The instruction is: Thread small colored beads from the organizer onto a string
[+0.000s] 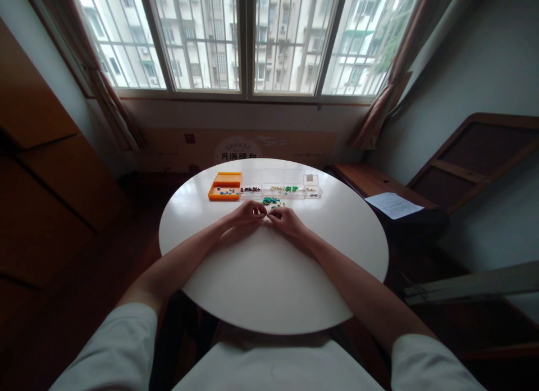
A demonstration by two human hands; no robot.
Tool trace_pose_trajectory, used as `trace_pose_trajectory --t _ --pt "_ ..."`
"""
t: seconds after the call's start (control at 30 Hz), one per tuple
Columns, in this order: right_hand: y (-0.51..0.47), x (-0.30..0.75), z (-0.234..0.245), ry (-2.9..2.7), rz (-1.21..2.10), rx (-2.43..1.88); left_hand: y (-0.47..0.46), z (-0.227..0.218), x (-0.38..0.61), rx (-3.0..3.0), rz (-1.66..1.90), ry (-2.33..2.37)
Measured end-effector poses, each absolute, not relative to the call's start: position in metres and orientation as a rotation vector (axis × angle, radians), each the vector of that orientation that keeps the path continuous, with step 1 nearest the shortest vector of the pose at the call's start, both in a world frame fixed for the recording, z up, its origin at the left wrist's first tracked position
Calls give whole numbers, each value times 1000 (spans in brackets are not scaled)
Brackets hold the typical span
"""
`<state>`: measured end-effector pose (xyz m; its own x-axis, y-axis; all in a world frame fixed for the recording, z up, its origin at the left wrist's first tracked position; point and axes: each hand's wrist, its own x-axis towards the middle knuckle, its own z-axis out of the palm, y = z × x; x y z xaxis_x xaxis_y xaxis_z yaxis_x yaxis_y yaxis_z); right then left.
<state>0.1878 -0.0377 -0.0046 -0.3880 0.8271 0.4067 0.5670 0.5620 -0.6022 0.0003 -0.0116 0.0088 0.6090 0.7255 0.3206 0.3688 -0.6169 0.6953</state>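
My left hand (251, 211) and my right hand (285, 218) meet over the white round table (269, 278), fingertips pinched close together. Something small and greenish shows between them, too tiny to name. Just beyond my fingers lies a loose pile of green, blue and yellow small pieces (272, 201). Behind the left hand is an orange box (225, 179), its lid raised, with small blue pieces inside. To its right, clear plastic boxes (283, 195) hold dark, pale yellow and green pieces. A smaller clear box (312, 193) at the right end holds a few bits.
A wooden bench (379, 183) with a white sheet of paper (393, 205) stands right of the table. Brown cabinets (42, 172) line the left side. A large flat printed carton (168, 149) leans under the barred window (248, 42), between curtains.
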Motion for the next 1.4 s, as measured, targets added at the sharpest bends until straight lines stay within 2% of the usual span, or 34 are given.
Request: trace_pose_trajectory --t 1.4 --pt "-39 188 -2 -2096 488 -1103 -12 7 1 2253 794 861"
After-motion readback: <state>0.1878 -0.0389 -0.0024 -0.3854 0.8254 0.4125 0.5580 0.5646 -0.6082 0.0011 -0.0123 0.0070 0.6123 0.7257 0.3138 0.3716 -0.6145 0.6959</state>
